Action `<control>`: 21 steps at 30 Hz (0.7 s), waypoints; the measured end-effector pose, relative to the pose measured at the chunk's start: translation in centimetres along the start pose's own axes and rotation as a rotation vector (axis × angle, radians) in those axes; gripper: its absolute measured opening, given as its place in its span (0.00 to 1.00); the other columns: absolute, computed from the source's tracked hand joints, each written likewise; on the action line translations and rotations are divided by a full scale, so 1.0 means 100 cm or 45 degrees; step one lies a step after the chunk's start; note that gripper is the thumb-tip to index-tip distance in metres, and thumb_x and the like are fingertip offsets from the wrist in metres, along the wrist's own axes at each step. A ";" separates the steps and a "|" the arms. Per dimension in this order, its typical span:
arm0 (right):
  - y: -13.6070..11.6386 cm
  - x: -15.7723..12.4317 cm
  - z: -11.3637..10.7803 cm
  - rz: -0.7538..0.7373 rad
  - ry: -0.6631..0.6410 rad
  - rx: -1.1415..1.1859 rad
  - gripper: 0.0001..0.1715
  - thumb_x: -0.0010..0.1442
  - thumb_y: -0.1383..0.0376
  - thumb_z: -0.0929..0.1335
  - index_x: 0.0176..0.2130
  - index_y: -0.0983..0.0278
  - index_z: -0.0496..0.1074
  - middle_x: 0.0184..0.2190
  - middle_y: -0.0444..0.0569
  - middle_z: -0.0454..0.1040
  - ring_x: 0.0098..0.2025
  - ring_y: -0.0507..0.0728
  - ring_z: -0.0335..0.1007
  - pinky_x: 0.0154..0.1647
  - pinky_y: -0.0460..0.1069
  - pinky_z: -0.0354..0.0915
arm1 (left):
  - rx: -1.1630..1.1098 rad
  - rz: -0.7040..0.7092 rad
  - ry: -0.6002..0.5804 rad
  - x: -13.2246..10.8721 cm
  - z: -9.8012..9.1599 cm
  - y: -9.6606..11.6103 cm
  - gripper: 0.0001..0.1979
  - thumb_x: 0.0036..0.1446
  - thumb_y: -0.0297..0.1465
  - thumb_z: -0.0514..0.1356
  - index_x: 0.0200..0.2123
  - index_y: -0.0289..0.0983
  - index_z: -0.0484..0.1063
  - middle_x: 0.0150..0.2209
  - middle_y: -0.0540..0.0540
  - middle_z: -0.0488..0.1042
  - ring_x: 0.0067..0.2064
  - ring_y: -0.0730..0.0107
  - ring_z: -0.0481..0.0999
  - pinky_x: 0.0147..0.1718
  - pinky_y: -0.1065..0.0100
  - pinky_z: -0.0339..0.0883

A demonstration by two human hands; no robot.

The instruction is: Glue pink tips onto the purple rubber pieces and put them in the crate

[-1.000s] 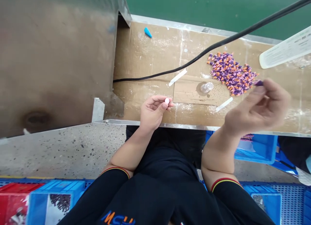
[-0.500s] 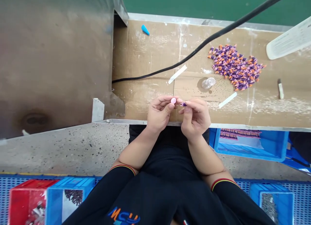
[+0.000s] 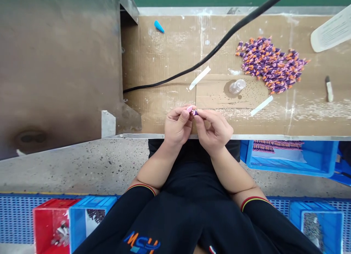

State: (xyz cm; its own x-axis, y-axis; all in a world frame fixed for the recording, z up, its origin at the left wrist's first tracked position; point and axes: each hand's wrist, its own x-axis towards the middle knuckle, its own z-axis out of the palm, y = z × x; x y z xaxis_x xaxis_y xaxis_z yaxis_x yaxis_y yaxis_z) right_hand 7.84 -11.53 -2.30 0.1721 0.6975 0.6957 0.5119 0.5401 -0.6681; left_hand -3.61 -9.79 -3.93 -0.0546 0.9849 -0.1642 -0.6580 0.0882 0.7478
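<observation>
The left hand (image 3: 177, 127) and right hand (image 3: 214, 131) work close together just inside the near edge of the cardboard-covered table (image 3: 153, 64), their fingers curled and almost touching. The left thumb and fingers pinch a small pink piece (image 3: 189, 109); the right fingers pinch a small purple piece (image 3: 195, 112), held right beside it. Exactly how the two pieces meet is too small to tell.

Beyond the hands, a heap of purple and orange pieces (image 3: 271, 65) lies loose on the cardboard, with a clear plastic bottle (image 3: 237, 86) lying on its side nearby.

Below the table edge on the right, a blue crate (image 3: 323, 162) holds rows of purple-and-pink pieces (image 3: 278, 146) on a pale liner. On the floor to the left, a red bin (image 3: 52, 224) holds white and silvery scraps, and the blue bin (image 3: 90, 210) touching it holds small dark bits (image 3: 95, 215). Another blue bin (image 3: 296, 210), on the right, holds small grey bits (image 3: 312, 228).
</observation>
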 end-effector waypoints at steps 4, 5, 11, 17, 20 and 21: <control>0.002 -0.004 0.004 -0.008 0.032 0.004 0.09 0.73 0.70 0.75 0.51 0.58 0.82 0.42 0.47 0.90 0.40 0.55 0.89 0.44 0.49 0.86 | -0.016 0.003 -0.021 0.000 0.000 0.000 0.14 0.51 0.46 0.84 0.33 0.48 0.89 0.38 0.53 0.88 0.36 0.80 0.85 0.40 0.79 0.81; 0.003 -0.004 0.004 -0.007 0.034 0.000 0.09 0.74 0.70 0.75 0.51 0.58 0.82 0.42 0.47 0.90 0.40 0.55 0.90 0.43 0.49 0.86 | -0.021 0.002 -0.030 0.000 0.000 0.000 0.13 0.51 0.46 0.84 0.33 0.49 0.89 0.38 0.53 0.88 0.36 0.81 0.85 0.40 0.80 0.81; 0.004 -0.004 0.003 -0.012 0.028 -0.004 0.08 0.74 0.70 0.75 0.50 0.58 0.82 0.42 0.47 0.90 0.40 0.55 0.90 0.43 0.49 0.86 | -0.025 0.007 -0.056 -0.001 -0.002 -0.001 0.12 0.53 0.44 0.84 0.34 0.47 0.89 0.40 0.52 0.88 0.38 0.80 0.85 0.43 0.79 0.81; 0.004 -0.003 0.003 0.000 0.013 0.025 0.11 0.72 0.72 0.75 0.51 0.59 0.82 0.42 0.47 0.90 0.41 0.55 0.90 0.45 0.49 0.86 | 0.033 0.004 -0.044 -0.002 -0.002 0.000 0.15 0.52 0.46 0.84 0.32 0.46 0.88 0.39 0.51 0.87 0.40 0.77 0.85 0.44 0.76 0.81; 0.004 -0.003 0.002 0.012 0.012 0.043 0.14 0.71 0.73 0.76 0.53 0.58 0.83 0.43 0.46 0.90 0.41 0.55 0.89 0.45 0.49 0.86 | 0.035 0.030 -0.045 -0.002 0.000 -0.001 0.13 0.53 0.45 0.84 0.32 0.47 0.88 0.39 0.51 0.87 0.40 0.79 0.86 0.45 0.77 0.81; 0.004 -0.003 0.002 0.014 0.014 0.042 0.14 0.71 0.73 0.76 0.53 0.57 0.83 0.43 0.45 0.90 0.41 0.55 0.89 0.45 0.49 0.85 | 0.049 0.046 -0.033 -0.003 0.001 -0.001 0.13 0.53 0.45 0.84 0.32 0.47 0.88 0.39 0.51 0.87 0.39 0.79 0.86 0.44 0.77 0.82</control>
State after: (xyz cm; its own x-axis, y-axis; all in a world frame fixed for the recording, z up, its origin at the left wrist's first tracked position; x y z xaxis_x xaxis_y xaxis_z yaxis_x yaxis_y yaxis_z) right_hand 7.83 -11.42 -2.78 0.1870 0.6980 0.6912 0.4821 0.5478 -0.6837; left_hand -3.46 -10.05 -3.93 -0.0584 0.9910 -0.1201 -0.6266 0.0573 0.7772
